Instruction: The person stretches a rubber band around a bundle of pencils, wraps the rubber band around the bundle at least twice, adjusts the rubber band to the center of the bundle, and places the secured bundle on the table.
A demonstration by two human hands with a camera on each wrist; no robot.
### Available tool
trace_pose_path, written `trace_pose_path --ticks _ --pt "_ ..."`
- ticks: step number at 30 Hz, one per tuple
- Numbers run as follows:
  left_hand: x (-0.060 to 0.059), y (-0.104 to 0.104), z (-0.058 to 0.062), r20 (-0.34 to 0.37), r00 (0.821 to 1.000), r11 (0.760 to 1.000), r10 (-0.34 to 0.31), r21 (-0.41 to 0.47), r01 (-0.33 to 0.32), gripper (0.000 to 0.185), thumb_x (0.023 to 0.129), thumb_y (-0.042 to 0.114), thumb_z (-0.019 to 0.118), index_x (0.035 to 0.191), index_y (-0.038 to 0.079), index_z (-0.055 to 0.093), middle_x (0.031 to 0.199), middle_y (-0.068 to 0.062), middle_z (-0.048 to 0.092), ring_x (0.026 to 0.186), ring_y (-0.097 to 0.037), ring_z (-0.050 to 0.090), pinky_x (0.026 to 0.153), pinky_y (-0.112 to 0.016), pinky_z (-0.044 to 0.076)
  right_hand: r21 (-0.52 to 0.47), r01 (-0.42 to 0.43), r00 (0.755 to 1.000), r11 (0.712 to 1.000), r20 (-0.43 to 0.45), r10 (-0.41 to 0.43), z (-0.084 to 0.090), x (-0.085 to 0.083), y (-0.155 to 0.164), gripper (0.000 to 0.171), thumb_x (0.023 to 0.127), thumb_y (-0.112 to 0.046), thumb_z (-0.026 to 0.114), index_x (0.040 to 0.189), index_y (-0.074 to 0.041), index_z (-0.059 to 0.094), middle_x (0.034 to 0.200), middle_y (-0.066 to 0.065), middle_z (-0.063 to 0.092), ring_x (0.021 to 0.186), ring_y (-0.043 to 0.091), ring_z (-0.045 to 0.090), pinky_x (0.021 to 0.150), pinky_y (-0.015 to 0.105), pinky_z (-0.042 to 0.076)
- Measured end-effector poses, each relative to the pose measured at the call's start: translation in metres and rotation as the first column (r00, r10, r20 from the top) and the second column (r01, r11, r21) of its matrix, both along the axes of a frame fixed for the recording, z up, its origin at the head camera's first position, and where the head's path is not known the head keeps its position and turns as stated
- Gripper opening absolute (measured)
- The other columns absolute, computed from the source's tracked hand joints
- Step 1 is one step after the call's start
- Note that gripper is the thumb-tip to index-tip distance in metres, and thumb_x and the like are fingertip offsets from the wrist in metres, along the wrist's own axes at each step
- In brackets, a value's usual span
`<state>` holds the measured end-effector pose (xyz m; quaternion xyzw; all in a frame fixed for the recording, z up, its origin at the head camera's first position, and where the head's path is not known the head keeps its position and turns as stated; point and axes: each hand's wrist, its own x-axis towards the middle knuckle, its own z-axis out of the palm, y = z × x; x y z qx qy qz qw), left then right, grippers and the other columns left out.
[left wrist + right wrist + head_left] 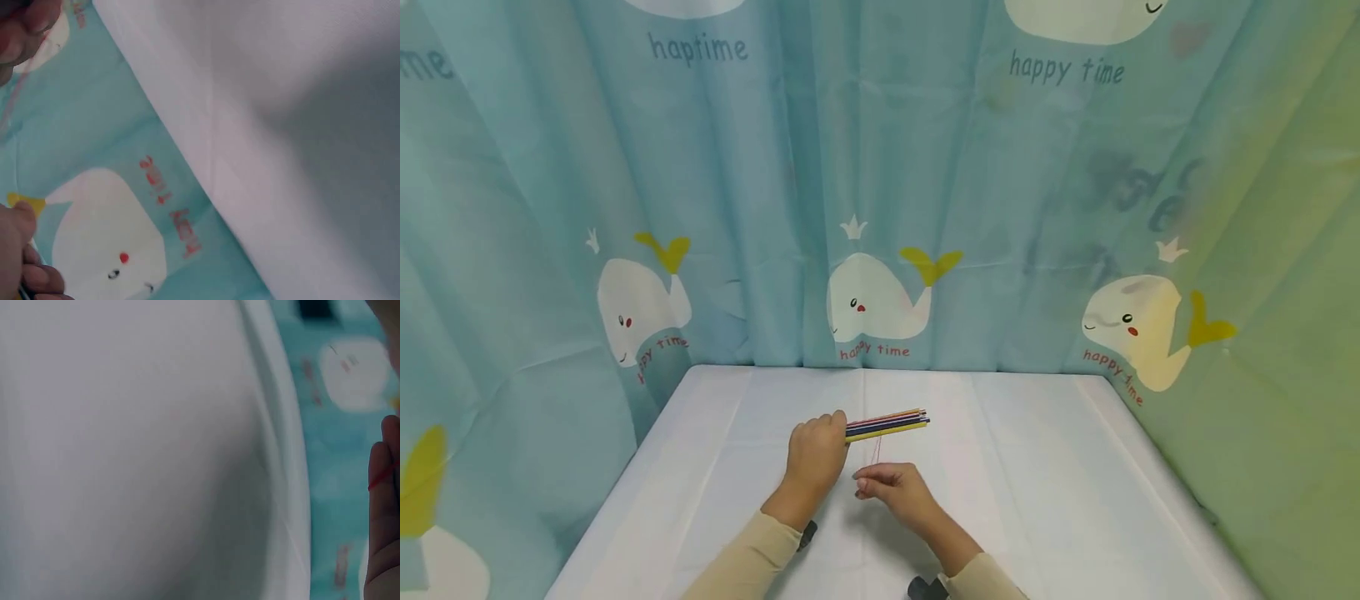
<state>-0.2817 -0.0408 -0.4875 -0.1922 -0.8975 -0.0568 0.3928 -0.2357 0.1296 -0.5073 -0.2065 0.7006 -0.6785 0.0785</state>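
Note:
In the head view my left hand [817,457] grips a bundle of slim colored pencils [889,423], yellow, red and dark ones among them. Their ends point right, above the table, and the near part of the bundle is hidden in the fist. Two thin strands of a red rubber band [878,451] stretch from the bundle down to my right hand [897,493], whose thumb and fingers pinch it just below. Across the fingers in the right wrist view runs the same red band [382,477]. Only parts of my left hand [37,278] show at the left wrist view's edge.
A white-covered table [1045,483] lies beneath both hands. Behind it and along the sides hangs a blue-green curtain [760,250] printed with whales. Dark wrist devices [927,588] sit by the beige sleeves [748,557].

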Motion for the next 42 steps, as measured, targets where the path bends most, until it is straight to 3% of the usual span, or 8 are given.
trace_pose_path --ticks 9,15,18,25,29,33,38,42 --pt "-0.002 0.000 -0.003 0.029 1.000 1.000 0.006 -0.012 -0.006 0.029 0.070 0.009 0.085 0.070 0.007 0.056 0.057 -0.006 0.059 0.042 -0.016 0.049 0.040 -0.032 0.039 -0.063 -0.039 0.979 0.997 -0.204 0.026 0.020 0.023 -0.012 0.030 0.087 0.002 0.065 0.116 0.012 0.063 0.099 0.031 0.063 0.092 0.009 0.065 0.076 0.022 0.051" --pt "-0.001 -0.002 0.000 0.050 0.999 0.999 0.013 -0.042 -0.010 0.030 0.070 0.009 0.084 0.068 0.008 0.054 0.053 -0.004 0.055 0.040 -0.014 0.044 0.039 -0.032 0.037 -0.033 0.010 0.878 0.999 -0.478 -0.025 0.008 0.013 -0.012 0.052 0.092 -0.021 0.060 0.137 0.002 0.050 0.098 0.024 0.049 0.093 0.028 0.057 0.083 0.030 0.049" --pt "0.001 -0.001 0.001 0.058 0.998 0.998 0.013 -0.060 -0.009 0.031 0.071 0.011 0.084 0.068 0.009 0.053 0.052 -0.004 0.054 0.039 -0.013 0.042 0.038 -0.031 0.036 0.003 0.166 0.795 0.986 -0.592 -0.132 0.001 0.009 -0.014 0.063 0.088 -0.035 0.061 0.138 0.000 0.050 0.100 0.015 0.046 0.100 0.026 0.055 0.089 0.030 0.045" --pt "0.006 0.002 0.001 0.075 0.994 0.995 0.076 -0.077 -0.070 0.030 0.070 0.014 0.086 0.074 0.007 0.058 0.060 -0.007 0.062 0.046 -0.019 0.056 0.043 -0.034 0.043 -0.066 0.556 0.414 0.829 -0.842 -0.345 -0.003 0.002 -0.008 0.071 0.079 -0.041 0.066 0.136 0.000 0.054 0.097 0.010 0.035 0.082 0.011 0.042 0.071 0.019 0.039" --pt "0.009 0.005 0.000 0.052 0.996 0.997 0.074 -0.039 -0.072 0.029 0.071 0.012 0.085 0.075 0.005 0.057 0.060 -0.008 0.062 0.045 -0.018 0.055 0.040 -0.032 0.043 -0.105 0.587 0.340 0.803 -0.868 -0.363 -0.001 -0.001 -0.003 0.078 0.079 -0.046 0.067 0.136 0.005 0.051 0.100 0.012 0.037 0.075 0.010 0.041 0.066 0.017 0.038" --pt "0.007 0.004 0.001 -0.010 0.996 0.995 0.093 0.024 -0.093 0.030 0.071 0.008 0.083 0.071 0.005 0.053 0.057 -0.011 0.061 0.043 -0.020 0.057 0.037 -0.033 0.042 -0.106 0.592 0.401 0.799 -0.821 -0.407 -0.001 0.002 -0.003 0.082 0.080 -0.054 0.064 0.135 0.006 0.051 0.105 0.013 0.041 0.073 0.013 0.044 0.063 0.021 0.039" --pt "0.007 0.004 0.007 -0.050 0.994 0.993 0.095 0.076 -0.091 0.031 0.070 0.006 0.083 0.071 0.005 0.051 0.057 -0.011 0.060 0.043 -0.022 0.056 0.037 -0.035 0.042 -0.005 0.626 0.612 0.780 -0.617 -0.495 -0.001 0.015 -0.011 0.082 0.091 -0.063 0.046 0.134 0.007 0.052 0.107 0.006 0.046 0.080 0.010 0.049 0.067 0.026 0.046" --pt "0.008 0.005 0.010 -0.039 0.997 0.995 0.071 0.069 -0.068 0.030 0.073 0.008 0.082 0.074 0.006 0.052 0.060 -0.011 0.061 0.045 -0.021 0.056 0.039 -0.034 0.043 0.066 0.540 0.795 0.839 -0.366 -0.483 0.008 0.021 -0.009 0.061 0.104 -0.045 0.036 0.122 0.008 0.060 0.108 0.009 0.048 0.088 0.016 0.048 0.074 0.029 0.048"
